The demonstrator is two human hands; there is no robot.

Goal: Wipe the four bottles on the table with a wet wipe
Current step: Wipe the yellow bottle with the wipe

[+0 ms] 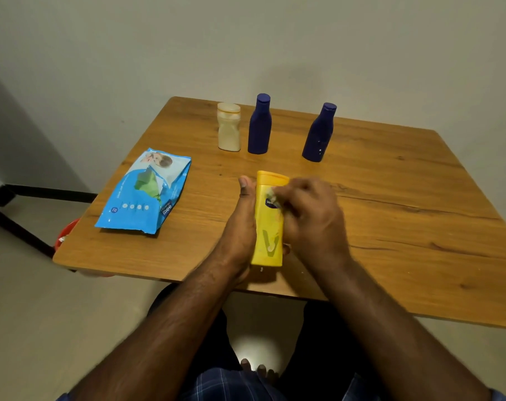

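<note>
Item 1, nearest: yellow bottle [268,227], tilted over the table [390,227] front edge, gripped in my left hand [240,227]. My right hand [309,215] pinches the wet wipe [273,193]; advice: firm strokes, rotating. Beyond: wipes pack [147,192], then 3 bottles: cream bottle [229,128], 2 blue bottles [260,125].

left hand [240,227]: bare, no rings or watch | right hand [312,218]: bare, motion-blurred | forearms: bare to bottom frame edge, no sleeves | blue plaid cloth [234,383] below the hands at bottom edge | dark trousers over both legs | bare toes [260,369] on floor
</note>
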